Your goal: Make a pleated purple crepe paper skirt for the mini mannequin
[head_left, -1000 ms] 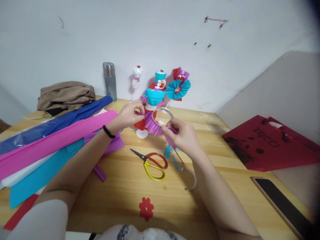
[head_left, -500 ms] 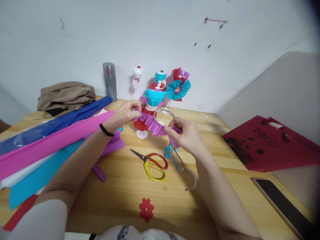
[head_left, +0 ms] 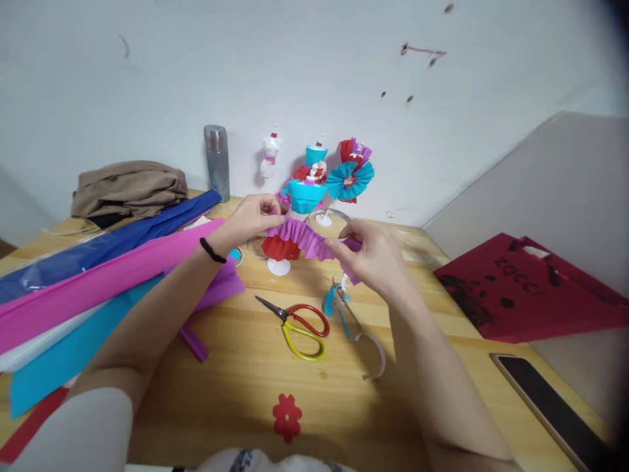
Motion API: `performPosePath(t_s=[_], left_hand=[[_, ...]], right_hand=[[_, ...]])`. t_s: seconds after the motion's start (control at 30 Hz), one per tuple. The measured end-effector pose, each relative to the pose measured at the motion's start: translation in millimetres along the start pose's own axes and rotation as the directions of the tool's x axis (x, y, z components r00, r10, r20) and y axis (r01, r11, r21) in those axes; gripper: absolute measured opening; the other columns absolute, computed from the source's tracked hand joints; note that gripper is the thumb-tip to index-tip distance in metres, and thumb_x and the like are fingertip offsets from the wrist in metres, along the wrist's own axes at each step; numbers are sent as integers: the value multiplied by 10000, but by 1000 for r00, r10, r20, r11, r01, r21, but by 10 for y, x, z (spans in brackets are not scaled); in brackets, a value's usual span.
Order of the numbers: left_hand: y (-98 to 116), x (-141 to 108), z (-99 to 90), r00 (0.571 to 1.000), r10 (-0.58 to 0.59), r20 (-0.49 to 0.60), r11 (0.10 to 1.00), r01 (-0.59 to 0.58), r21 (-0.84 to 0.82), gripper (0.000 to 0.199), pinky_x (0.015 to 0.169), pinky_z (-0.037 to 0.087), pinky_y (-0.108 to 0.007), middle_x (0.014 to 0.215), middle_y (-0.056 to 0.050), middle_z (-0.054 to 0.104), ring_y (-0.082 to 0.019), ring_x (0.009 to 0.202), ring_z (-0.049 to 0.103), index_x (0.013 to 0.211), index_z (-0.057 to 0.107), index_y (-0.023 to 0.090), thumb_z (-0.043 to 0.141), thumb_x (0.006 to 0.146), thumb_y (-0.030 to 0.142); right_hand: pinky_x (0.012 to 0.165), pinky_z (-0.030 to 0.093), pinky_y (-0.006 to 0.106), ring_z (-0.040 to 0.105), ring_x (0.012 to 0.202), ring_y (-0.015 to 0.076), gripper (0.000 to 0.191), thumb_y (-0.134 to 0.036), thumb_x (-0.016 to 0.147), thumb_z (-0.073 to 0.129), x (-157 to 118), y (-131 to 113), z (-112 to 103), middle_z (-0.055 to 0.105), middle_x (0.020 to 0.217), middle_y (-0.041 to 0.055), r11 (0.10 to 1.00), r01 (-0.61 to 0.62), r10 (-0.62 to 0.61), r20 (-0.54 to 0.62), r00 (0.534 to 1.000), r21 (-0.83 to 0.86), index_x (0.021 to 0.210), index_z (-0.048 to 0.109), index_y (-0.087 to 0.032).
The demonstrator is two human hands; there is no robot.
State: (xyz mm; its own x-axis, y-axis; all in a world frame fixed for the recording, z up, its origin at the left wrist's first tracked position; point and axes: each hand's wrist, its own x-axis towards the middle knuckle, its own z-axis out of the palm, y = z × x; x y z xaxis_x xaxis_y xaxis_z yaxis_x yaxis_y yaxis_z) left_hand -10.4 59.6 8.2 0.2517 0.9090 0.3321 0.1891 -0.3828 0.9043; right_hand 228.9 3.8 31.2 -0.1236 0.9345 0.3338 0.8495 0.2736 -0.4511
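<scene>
In the head view, we find the ruffle (head_left: 304, 237) held above the table (head_left: 221, 406). The left hand (head_left: 253, 217) pinches its ten-o'clock end; the right hand (head_left: 371, 252) pinches it toward four o'clock, beside a ring (head_left: 309, 225). Scissors (head_left: 284, 314) lie at six o'clock.

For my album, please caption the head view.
Left hand and right hand hold a ruffled purple strip; scissors and a red flower cutout lie on the wooden table.
</scene>
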Motion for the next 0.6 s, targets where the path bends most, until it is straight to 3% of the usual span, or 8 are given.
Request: performPosePath(t_s=[0.2, 0.37, 0.6], left_hand=[[44, 34, -48, 999, 15, 44, 996, -19, 87, 180, 696, 478, -262, 712, -5, 615, -135, 702, 596, 655, 542, 174, 707, 719, 207], [53, 54, -68, 997, 12, 70, 995, -19, 93, 172, 663, 463, -245, 698, 11, 594, -118, 674, 576, 646, 537, 172, 695, 712, 182], [30, 78, -77, 994, 88, 58, 994, -92, 67, 164, 725, 490, -261, 767, -6, 622, -124, 744, 598, 650, 549, 166, 700, 711, 190]], right_hand=[[570, 338, 305, 589, 651, 214, 406, -599, 828, 613, 5, -20, -6, 666, 691, 60, 999, -25, 25, 30, 999, -20, 703, 563, -216], [586, 344, 312, 613, 689, 230, 377, -570, 843, 606, 3, -5, 35, 690, 727, 71, 998, -45, 48, 60, 997, -50, 707, 559, -221], [598, 335, 331, 654, 742, 277, 364, -569, 869, 603, 1, -14, 51, 723, 765, 82, 984, -45, 48, 11, 999, -172, 743, 579, -228]])
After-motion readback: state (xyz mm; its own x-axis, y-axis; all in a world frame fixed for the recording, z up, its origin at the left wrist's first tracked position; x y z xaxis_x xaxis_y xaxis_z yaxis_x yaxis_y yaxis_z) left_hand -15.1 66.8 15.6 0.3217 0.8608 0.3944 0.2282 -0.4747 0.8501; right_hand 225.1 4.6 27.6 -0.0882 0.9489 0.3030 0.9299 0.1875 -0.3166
